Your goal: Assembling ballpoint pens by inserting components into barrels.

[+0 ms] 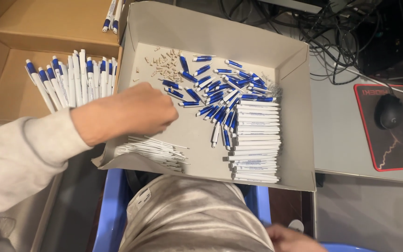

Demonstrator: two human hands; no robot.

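Pen parts lie sorted in the grey tray (299, 116): blue clips (220, 88) far, white barrels (257, 140) stacked right, refills (155, 150) at the near-left edge. Your left hand (127, 114), fist closed, hovers over bare tray floor left of centre; whether it holds anything you cannot tell. Your right hand (290, 239) rests low, grip hidden. Finished pens (71, 84) fill the brown box (47, 28) at left.
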